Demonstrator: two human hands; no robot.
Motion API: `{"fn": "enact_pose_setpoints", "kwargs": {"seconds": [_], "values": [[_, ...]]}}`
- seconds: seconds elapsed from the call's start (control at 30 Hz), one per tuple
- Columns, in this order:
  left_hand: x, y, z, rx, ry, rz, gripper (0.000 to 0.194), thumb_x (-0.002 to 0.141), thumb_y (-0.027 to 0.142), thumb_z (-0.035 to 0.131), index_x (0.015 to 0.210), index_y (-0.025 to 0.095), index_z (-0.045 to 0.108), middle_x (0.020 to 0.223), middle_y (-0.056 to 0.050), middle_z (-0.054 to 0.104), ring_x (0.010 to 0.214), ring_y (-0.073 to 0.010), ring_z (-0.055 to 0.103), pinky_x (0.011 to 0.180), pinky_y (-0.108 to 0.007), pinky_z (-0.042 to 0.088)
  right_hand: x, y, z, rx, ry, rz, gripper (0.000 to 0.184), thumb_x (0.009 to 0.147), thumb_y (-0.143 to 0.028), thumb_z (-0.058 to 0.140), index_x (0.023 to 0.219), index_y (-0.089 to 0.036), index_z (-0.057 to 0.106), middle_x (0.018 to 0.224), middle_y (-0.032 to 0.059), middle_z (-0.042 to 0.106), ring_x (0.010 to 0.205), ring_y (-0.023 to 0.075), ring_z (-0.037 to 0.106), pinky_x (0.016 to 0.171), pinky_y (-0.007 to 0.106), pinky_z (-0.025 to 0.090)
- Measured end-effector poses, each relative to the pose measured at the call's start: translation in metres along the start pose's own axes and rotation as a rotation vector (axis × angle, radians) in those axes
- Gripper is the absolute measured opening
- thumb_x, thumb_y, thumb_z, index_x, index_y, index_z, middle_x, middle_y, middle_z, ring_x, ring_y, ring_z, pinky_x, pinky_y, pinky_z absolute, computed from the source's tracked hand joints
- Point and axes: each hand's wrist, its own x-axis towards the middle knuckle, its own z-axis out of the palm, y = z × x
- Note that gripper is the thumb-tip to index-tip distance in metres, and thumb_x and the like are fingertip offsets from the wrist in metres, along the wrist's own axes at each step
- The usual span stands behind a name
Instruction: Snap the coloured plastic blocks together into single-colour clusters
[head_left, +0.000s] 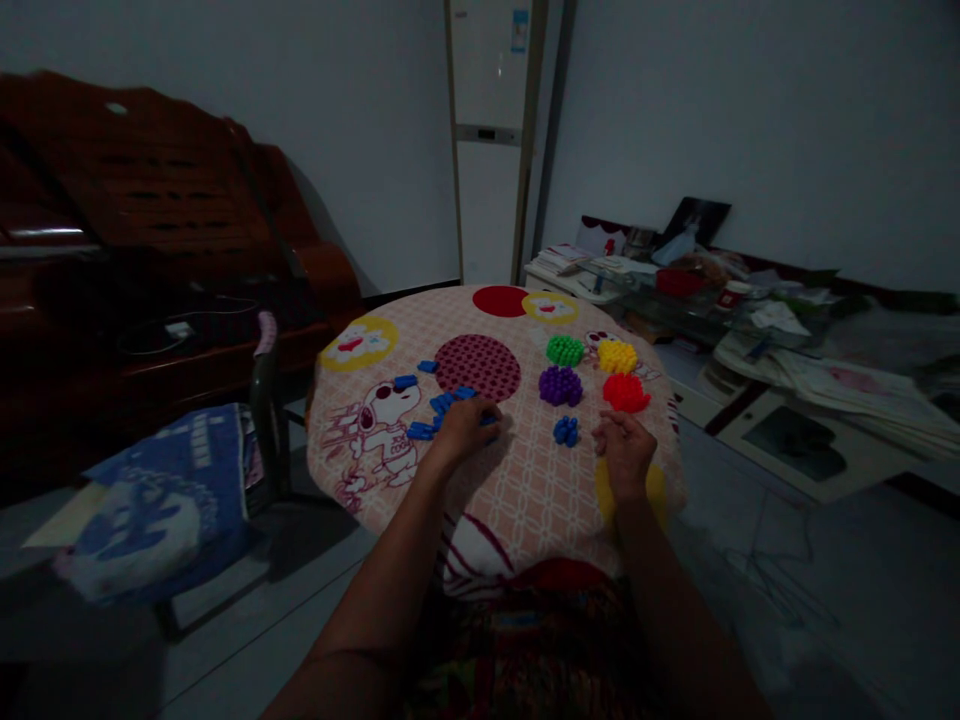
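— How many hands are you seeing?
— Two. The left hand (471, 425) is bending over the loose blue pieces (442, 403), on the left part of the cloth-covered table (536, 500). The right hand (626, 447) is hovering or resting, I cannot tell which, at the near right.
— Are the fingers grasping anything?
— The left fingers are curving down, with blue showing just beside them; whether they are pinching a piece, I cannot tell. The right fingers are curling in toward the thumb, and I cannot tell whether they are holding something.
— How many blue pieces are you counting?
— Two are lying apart at the far left of that scatter. The others are bunching up and partly hiding behind the left hand, so I am giving no total.
— And the clusters?
— Five. Four larger ones are forming a rough square: a green cluster (565, 350) at far left, a yellow cluster (617, 357) at far right, a purple cluster (560, 386) at near left, a red cluster (627, 393) at near right. One small blue cluster (566, 431) is sitting nearer than the purple, just left of the right hand.
— Anything beyond?
— One wooden bench (165, 190) is standing at the far left.
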Motion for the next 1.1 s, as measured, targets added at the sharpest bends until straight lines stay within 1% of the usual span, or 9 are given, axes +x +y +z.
{"fn": "enact_pose_setpoints", "kwargs": {"seconds": [0.13, 0.23, 0.37, 0.47, 0.53, 0.63, 0.73, 0.9, 1.1], "values": [[-0.002, 0.021, 0.022, -0.562, -0.057, 0.078, 0.022, 0.081, 0.029, 0.068, 0.095, 0.013, 0.072, 0.081, -0.004, 0.072, 0.07, -0.0147, 0.065, 0.067, -0.025, 0.051, -0.033, -0.02, 0.012, -0.05, -0.323, -0.082, 0.034, 0.078, -0.035, 0.069, 0.107, -0.017, 0.072, 0.073, 0.0014, 0.068, 0.056, 0.0129, 0.059, 0.053, 0.025, 0.05], [-0.006, 0.027, 0.037, -0.861, -0.12, 0.041, 0.027, 0.077, 0.031, 0.072, 0.096, 0.011, 0.071, 0.081, -0.004, 0.071, 0.065, -0.0121, 0.063, 0.062, -0.023, 0.051, -0.046, -0.027, 0.016, -0.18, -0.526, -0.272, 0.038, 0.082, -0.03, 0.07, 0.118, -0.022, 0.072, 0.089, 0.0045, 0.071, 0.068, 0.0152, 0.065, 0.065, 0.028, 0.055], [-0.012, 0.029, 0.048, -1.107, -0.211, -0.06, 0.037, 0.071, 0.041, 0.08, 0.09, 0.011, 0.07, 0.074, -0.003, 0.07, 0.06, -0.0111, 0.062, 0.059, -0.022, 0.049, -0.047, -0.027, 0.01, -0.357, -0.527, -0.547, 0.029, 0.091, -0.026, 0.059, 0.115, -0.023, 0.074, 0.089, 0.007, 0.071, 0.075, 0.0184, 0.067, 0.071, 0.031, 0.056], [-0.014, 0.032, 0.051, -1.218, -0.248, -0.081, 0.047, 0.069, 0.049, 0.083, 0.091, 0.01, 0.071, 0.073, -0.006, 0.07, 0.058, -0.0117, 0.063, 0.057, -0.022, 0.048, -0.045, -0.028, 0.003, -0.383, -0.446, -0.615, 0.025, 0.094, -0.027, 0.057, 0.109, -0.02, 0.075, 0.088, 0.0077, 0.072, 0.077, 0.0186, 0.068, 0.071, 0.03, 0.055], [-0.015, 0.033, 0.052, -1.242, -0.222, -0.089, 0.049, 0.066, 0.047, 0.085, 0.093, 0.009, 0.071, 0.076, -0.006, 0.071, 0.057, -0.0114, 0.063, 0.057, -0.023, 0.048, -0.042, -0.027, -0.003, -0.399, -0.318, -0.563, 0.021, 0.092, -0.032, 0.061, 0.099, -0.019, 0.075, 0.081, 0.006, 0.071, 0.068, 0.0168, 0.066, 0.067, 0.028, 0.053], [-0.015, 0.035, 0.055, -1.271, -0.135, -0.144, 0.041, 0.065, 0.039, 0.087, 0.089, 0.01, 0.07, 0.067, -0.003, 0.068, 0.051, -0.0086, 0.056, 0.054, -0.022, 0.045, -0.033, -0.018, -0.011, -0.408, -0.084, -0.36, 0.026, 0.085, -0.042, 0.068, 0.085, -0.017, 0.073, 0.069, 0.0031, 0.068, 0.058, 0.0154, 0.062, 0.059, 0.027, 0.05], [-0.016, 0.036, 0.059, -1.271, -0.088, -0.19, 0.034, 0.067, 0.035, 0.084, 0.084, 0.011, 0.069, 0.057, 0.0, 0.062, 0.045, -0.0071, 0.05, 0.05, -0.021, 0.04, -0.02, -0.002, -0.014, -0.407, 0.031, -0.153, 0.035, 0.079, -0.051, 0.069, 0.078, -0.016, 0.071, 0.064, 0.003, 0.067, 0.056, 0.0175, 0.063, 0.055, 0.027, 0.048], [-0.016, 0.034, 0.061, -1.231, -0.074, -0.199, 0.029, 0.069, 0.033, 0.081, 0.084, 0.011, 0.069, 0.055, 0.001, 0.06, 0.045, -0.007, 0.049, 0.048, -0.02, 0.036, -0.007, 0.018, -0.012, -0.483, 0.008, -0.037, 0.041, 0.073, -0.058, 0.069, 0.072, -0.017, 0.072, 0.066, 0.007, 0.071, 0.058, 0.0205, 0.065, 0.053, 0.028, 0.048], [-0.015, 0.03, 0.063, -1.19, -0.067, -0.183, 0.024, 0.07, 0.03, 0.076, 0.083, 0.011, 0.07, 0.057, 0.001, 0.061, 0.046, -0.007, 0.05, 0.047, -0.02, 0.036, -0.008, 0.021, -0.009, -0.48, -0.096, 0.043, 0.039, 0.07, -0.053, 0.068, 0.078, -0.016, 0.076, 0.066, 0.0068, 0.073, 0.05, 0.0195, 0.063, 0.048, 0.028, 0.044]]}}
